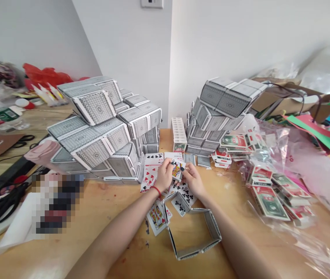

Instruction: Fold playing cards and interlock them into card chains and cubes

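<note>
Looking down at the wooden table [109, 224], we hold a face card [177, 169] pinched between the fingers of our left hand [165, 175] and our right hand [193, 179], which are near to each other, above loose playing cards [151, 172]. Closer to us, between the two forearms, stands an angular frame [212, 225] of folded cards. Behind, we have a left stack [118, 135] and a right stack [211, 120] of grey patterned blocks, with red-and-green card packs [269, 203] at far right.

Under the grip there is a light-brown wooden table [103, 209]. Beyond the grip stand pale walls [240, 42] with a vertical edge; higher is a white wall plate [152, 3]. Soft light shines on the table.
</note>
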`<state>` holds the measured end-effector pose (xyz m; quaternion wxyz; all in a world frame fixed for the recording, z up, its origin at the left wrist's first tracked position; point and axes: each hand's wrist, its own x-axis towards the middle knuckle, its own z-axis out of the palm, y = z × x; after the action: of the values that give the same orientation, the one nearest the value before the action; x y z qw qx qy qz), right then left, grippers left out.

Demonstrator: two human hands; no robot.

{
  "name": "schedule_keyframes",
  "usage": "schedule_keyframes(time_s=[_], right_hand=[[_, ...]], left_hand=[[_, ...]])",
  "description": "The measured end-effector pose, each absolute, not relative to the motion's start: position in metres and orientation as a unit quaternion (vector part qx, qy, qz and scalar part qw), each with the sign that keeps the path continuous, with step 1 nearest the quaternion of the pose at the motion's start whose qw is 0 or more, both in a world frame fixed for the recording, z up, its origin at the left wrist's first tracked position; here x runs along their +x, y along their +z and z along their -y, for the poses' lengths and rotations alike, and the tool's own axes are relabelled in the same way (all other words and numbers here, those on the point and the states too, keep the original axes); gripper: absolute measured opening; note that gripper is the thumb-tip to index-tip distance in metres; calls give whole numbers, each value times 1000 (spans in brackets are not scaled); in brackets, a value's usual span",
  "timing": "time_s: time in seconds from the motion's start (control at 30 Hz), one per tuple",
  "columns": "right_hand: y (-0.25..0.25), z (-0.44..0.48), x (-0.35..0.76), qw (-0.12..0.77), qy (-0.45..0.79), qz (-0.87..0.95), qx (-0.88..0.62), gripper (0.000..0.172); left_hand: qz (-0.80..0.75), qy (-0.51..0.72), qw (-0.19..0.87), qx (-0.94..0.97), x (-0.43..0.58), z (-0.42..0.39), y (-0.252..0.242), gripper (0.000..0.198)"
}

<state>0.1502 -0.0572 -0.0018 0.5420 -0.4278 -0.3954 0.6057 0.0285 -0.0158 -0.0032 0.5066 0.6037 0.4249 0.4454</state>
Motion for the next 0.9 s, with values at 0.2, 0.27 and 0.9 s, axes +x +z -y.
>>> schedule_keyframes(time_s=[0.2, 0.27, 0.9], right_hand=[[-2, 57, 147, 542, 624, 373, -422, 31], [-3, 57, 146, 544, 624, 370, -422, 29], [-1, 59, 150, 538, 651, 344, -410, 20]], left_hand=[[-414, 461, 553, 558, 31, 16, -1, 7], [-416, 466, 549, 555, 31, 16, -3, 6], [-396, 485, 561, 542, 29, 17, 1, 7]])
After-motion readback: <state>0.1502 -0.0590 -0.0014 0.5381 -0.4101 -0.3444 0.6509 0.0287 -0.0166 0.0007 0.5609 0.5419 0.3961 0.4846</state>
